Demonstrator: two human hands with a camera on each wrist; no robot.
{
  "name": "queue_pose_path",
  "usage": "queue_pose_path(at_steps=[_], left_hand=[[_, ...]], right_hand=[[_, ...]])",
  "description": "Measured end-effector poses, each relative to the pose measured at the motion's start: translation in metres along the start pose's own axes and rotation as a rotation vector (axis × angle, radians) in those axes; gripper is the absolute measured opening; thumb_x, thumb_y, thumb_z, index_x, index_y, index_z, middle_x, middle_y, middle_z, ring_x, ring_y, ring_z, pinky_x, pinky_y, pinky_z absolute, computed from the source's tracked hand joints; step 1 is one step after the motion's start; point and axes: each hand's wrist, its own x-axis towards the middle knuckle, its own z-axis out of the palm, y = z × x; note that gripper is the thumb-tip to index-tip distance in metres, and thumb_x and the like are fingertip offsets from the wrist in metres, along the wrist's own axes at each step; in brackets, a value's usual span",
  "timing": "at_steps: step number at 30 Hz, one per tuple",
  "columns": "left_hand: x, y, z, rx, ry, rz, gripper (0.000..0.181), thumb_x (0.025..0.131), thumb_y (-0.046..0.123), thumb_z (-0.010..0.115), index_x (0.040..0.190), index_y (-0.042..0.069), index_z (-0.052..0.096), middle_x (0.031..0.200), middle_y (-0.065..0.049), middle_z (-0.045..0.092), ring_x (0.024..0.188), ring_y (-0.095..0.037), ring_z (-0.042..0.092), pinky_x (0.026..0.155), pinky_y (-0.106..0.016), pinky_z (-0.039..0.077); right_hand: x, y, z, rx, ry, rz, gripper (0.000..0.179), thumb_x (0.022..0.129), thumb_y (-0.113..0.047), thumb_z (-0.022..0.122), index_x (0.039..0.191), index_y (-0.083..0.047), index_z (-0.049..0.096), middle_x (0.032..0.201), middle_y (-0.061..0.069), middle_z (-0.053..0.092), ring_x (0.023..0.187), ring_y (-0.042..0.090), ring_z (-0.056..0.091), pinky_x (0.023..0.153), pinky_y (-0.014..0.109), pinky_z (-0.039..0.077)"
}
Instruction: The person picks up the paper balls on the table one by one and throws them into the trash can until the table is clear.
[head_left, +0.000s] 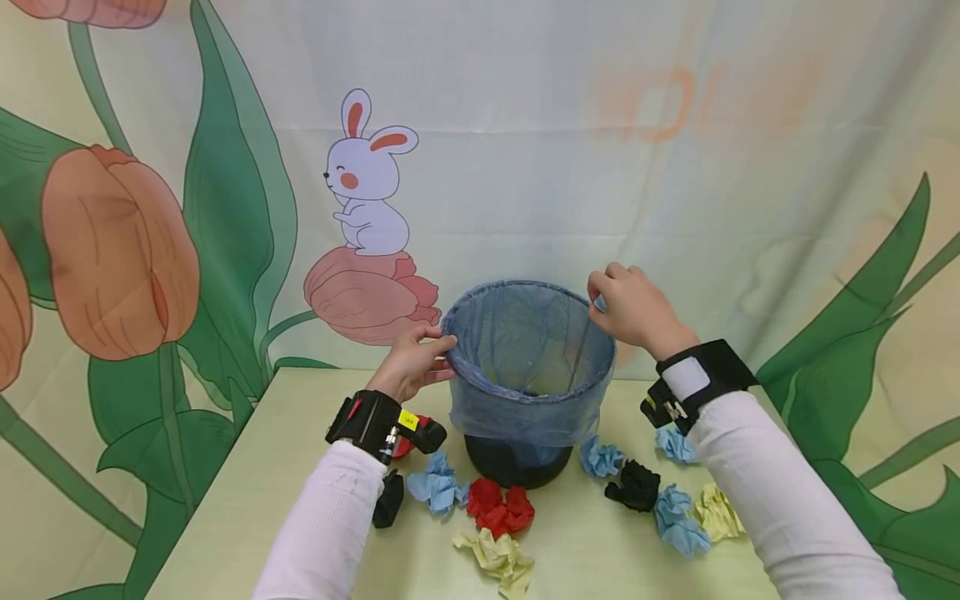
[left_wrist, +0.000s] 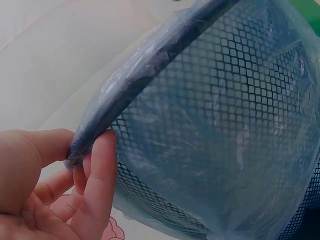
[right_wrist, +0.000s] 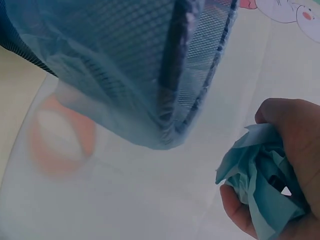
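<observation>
A dark mesh wastebasket (head_left: 517, 467) stands upright on the table, lined with a translucent blue bag (head_left: 525, 421) folded over its rim. My left hand (head_left: 414, 360) pinches the lined rim at its left side, thumb outside and a finger inside, as the left wrist view shows. Near the right side of the rim, my right hand (head_left: 636, 307) holds a crumpled blue paper ball (right_wrist: 260, 175) between curled fingers and thumb. In the right wrist view the paper is apart from the basket. Down inside the basket, a bit of yellow-green shows near the bottom.
Left and in front of the basket lie black (head_left: 388, 500), blue (head_left: 437, 485), red (head_left: 501, 507) and yellow (head_left: 498, 562) paper balls. To its right are several more, including a black one (head_left: 634, 487) and a yellow one (head_left: 718, 512). A printed curtain (head_left: 525, 167) hangs behind the table.
</observation>
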Motion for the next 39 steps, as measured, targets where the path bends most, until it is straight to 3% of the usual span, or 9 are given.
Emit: queue_pose_path(at_steps=[11,17,23,32,39], left_hand=[[0.0,0.0,0.001,-0.004,-0.001,-0.008,0.034,0.091,0.018,0.058,0.121,0.009,0.044,0.095,-0.009,0.05,0.069,-0.015,0.055,0.066,-0.026,0.057],[0.0,0.0,0.001,-0.005,-0.002,-0.005,0.032,0.091,0.018,0.058,0.119,0.009,0.044,0.094,-0.009,0.049,0.068,-0.015,0.054,0.065,-0.026,0.057],[0.0,0.0,0.001,-0.003,-0.003,-0.004,0.033,0.091,0.018,0.057,0.12,0.009,0.044,0.095,-0.009,0.049,0.068,-0.015,0.055,0.065,-0.026,0.057],[-0.001,0.002,0.0,-0.002,-0.012,-0.007,0.034,0.091,0.019,0.057,0.121,0.009,0.043,0.095,-0.009,0.05,0.069,-0.016,0.055,0.065,-0.025,0.057],[-0.001,0.0,0.0,-0.005,-0.011,0.0,0.034,0.091,0.018,0.057,0.121,0.009,0.043,0.095,-0.01,0.05,0.068,-0.016,0.055,0.065,-0.026,0.057]], right_hand=[[0.008,-0.022,-0.007,0.031,-0.019,-0.069,0.01,0.088,-0.016,0.059,0.091,-0.008,0.054,0.087,0.011,0.048,0.075,0.027,0.041,0.067,0.037,0.037],[0.011,-0.029,-0.004,0.057,0.008,-0.136,0.013,0.087,-0.017,0.061,0.093,-0.007,0.054,0.088,0.01,0.049,0.074,0.025,0.041,0.073,0.039,0.038],[0.012,-0.034,-0.001,0.092,0.001,-0.15,0.018,0.087,-0.021,0.062,0.098,-0.007,0.056,0.094,0.011,0.05,0.078,0.026,0.044,0.071,0.038,0.041],[0.012,-0.035,0.001,0.123,-0.033,-0.123,0.03,0.087,-0.029,0.062,0.11,-0.011,0.056,0.108,0.012,0.051,0.093,0.03,0.05,0.075,0.04,0.046],[0.01,-0.036,0.003,0.074,-0.058,-0.122,0.051,0.089,-0.039,0.058,0.132,-0.014,0.049,0.133,0.014,0.045,0.122,0.035,0.042,0.093,0.049,0.043]])
